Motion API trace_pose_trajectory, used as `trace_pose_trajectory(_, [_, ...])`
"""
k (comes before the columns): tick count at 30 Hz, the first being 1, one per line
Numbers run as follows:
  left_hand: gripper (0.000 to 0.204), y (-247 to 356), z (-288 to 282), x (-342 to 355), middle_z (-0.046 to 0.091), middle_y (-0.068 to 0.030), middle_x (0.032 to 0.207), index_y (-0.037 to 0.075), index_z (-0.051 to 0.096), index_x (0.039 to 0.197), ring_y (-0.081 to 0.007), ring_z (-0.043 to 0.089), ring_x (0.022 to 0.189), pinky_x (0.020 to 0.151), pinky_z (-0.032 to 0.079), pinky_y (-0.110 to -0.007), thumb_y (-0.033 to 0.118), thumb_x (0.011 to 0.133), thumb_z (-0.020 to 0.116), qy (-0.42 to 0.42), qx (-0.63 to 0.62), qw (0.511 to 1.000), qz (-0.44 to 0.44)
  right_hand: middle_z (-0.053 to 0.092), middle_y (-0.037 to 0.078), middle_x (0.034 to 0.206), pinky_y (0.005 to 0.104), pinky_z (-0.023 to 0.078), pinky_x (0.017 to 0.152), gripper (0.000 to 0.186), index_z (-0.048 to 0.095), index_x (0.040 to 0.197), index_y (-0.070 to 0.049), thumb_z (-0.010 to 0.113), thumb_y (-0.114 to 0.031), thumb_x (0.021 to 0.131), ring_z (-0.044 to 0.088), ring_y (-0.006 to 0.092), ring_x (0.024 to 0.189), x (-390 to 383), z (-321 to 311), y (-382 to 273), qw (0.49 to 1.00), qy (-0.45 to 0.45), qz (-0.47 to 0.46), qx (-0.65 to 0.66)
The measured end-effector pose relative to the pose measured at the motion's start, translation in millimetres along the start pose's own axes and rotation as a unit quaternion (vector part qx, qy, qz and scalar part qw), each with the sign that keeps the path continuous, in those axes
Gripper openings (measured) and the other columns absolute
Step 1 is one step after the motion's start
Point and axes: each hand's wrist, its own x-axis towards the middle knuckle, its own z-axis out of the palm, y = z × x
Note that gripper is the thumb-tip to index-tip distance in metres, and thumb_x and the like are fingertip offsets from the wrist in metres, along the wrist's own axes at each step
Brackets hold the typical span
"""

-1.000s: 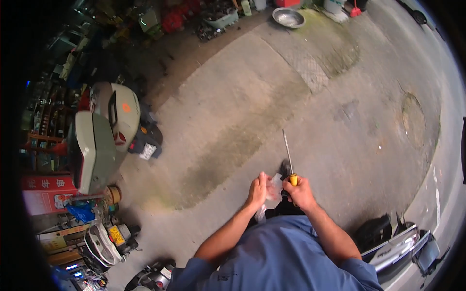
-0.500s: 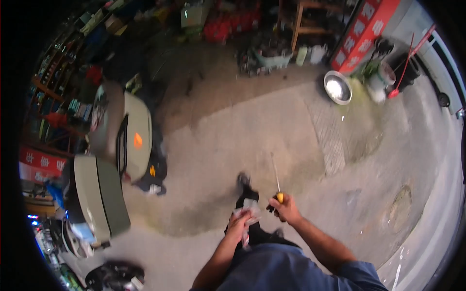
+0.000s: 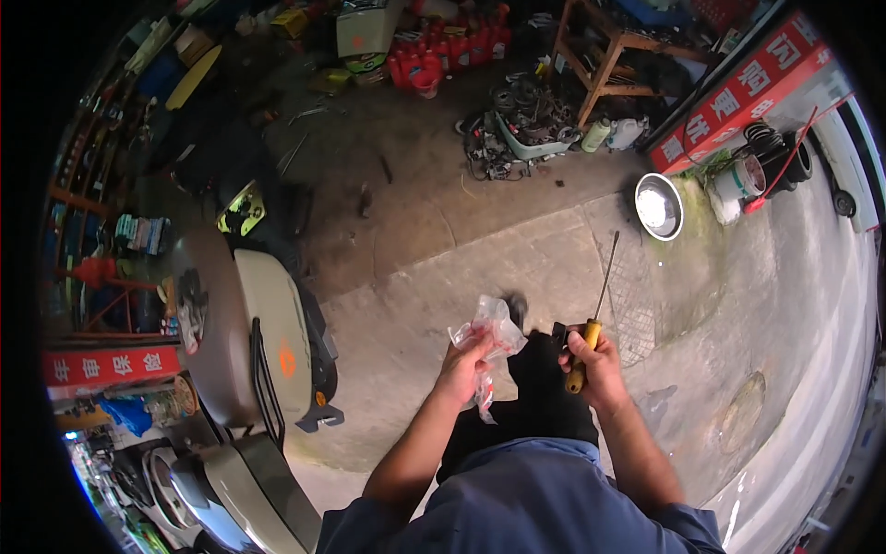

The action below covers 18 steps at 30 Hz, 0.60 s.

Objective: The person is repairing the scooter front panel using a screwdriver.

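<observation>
A clear crumpled plastic bag (image 3: 501, 325) with reddish marks is pinched in my left hand (image 3: 464, 367), its lower end hanging below the fingers. My right hand (image 3: 598, 369) is closed round a screwdriver (image 3: 592, 340) with a yellow handle, its long thin shaft pointing up and away from me. A small black part (image 3: 559, 336) sticks out at the left of the right thumb, held in the same hand; its kind I cannot make out. Both hands are in front of my body at waist height, apart from each other.
A beige and brown scooter (image 3: 269, 323) stands at the left, with another vehicle nearer. Ahead are a metal basin (image 3: 659, 207), a tub of greasy parts (image 3: 531, 138), a wooden bench (image 3: 604, 65) and red bottles (image 3: 443, 57). A red sign (image 3: 738, 92) borders the right side.
The view has shifted as I walk forward; the scooter and basin sit differently in it. Both hands are raised higher in view, still holding the bag and the screwdriver.
</observation>
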Motion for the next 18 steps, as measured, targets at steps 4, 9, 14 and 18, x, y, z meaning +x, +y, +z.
trace_pose_trajectory(4, [0.027,53,26,57,0.065,0.0032,0.102,0.017,0.063,0.113,-0.0129,0.061,0.097,0.073,0.042,-0.029,0.033,0.091,0.067,0.076,0.076,0.994,-0.014,0.056,0.001,0.074,0.0258,0.045,0.055,0.014,0.058,0.102,-0.003,0.063,-0.014,0.095,0.055,0.0121,0.059,70,30,-38,1.0,-0.02,-0.014,-0.007])
trace_pose_trajectory(9, [0.031,110,53,145,0.065,-0.0026,0.105,0.008,0.064,0.11,-0.0161,0.062,0.096,0.081,0.051,-0.04,0.034,0.093,0.065,0.112,0.073,0.989,0.063,0.056,0.001,0.073,0.026,0.046,0.055,0.016,0.058,0.102,-0.002,0.066,-0.012,0.093,0.056,0.0127,0.058,174,64,-105,0.996,-0.083,0.043,-0.012])
trace_pose_trajectory(14, [0.029,197,112,196,0.065,0.0003,0.098,0.009,0.065,0.11,-0.0125,0.064,0.092,0.078,0.051,-0.027,0.035,0.096,0.062,0.23,0.092,0.966,0.07,0.059,0.001,0.072,0.0251,0.047,0.055,0.012,0.061,0.093,-0.004,0.068,-0.013,0.091,0.057,0.011,0.059,252,87,-193,0.971,-0.202,0.118,-0.057])
trace_pose_trajectory(18, [0.04,258,148,219,0.065,-0.0035,0.117,0.012,0.058,0.126,-0.0162,0.062,0.109,0.089,0.048,-0.038,0.041,0.098,0.058,0.183,0.163,0.969,-0.013,0.058,0.0,0.07,0.0247,0.045,0.053,0.012,0.059,0.09,-0.004,0.068,-0.012,0.091,0.055,0.0091,0.059,294,113,-244,0.98,-0.134,0.093,-0.113])
